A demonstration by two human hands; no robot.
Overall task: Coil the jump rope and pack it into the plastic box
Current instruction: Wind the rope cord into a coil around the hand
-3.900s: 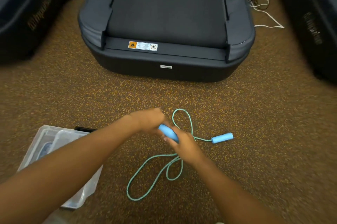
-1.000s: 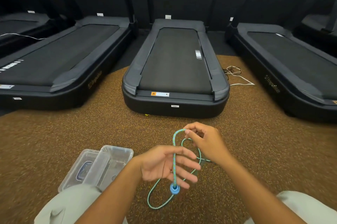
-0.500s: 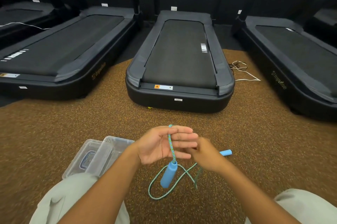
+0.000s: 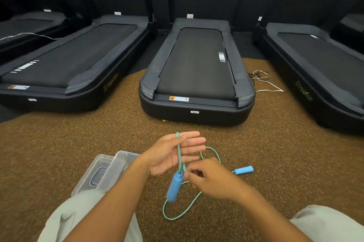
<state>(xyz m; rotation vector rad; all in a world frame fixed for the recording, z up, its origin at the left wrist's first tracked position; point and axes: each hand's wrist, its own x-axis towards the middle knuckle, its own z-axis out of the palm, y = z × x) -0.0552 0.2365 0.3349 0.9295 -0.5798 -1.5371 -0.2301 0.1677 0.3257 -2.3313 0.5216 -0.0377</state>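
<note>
open carpet point(image 4: 275, 163) right, treadmill point(image 4: 197, 84) ahead

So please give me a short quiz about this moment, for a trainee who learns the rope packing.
1. True or false: the jump rope is already inside the plastic box.
2. Where is the second blue handle? A) in the box B) on the carpet C) on a treadmill
3. Fill in: the rope hangs over the open ___ hand, with one blue handle dangling below.

Key: 1 false; 2 B; 3 left. The right hand pinches the rope near that handle.
</note>
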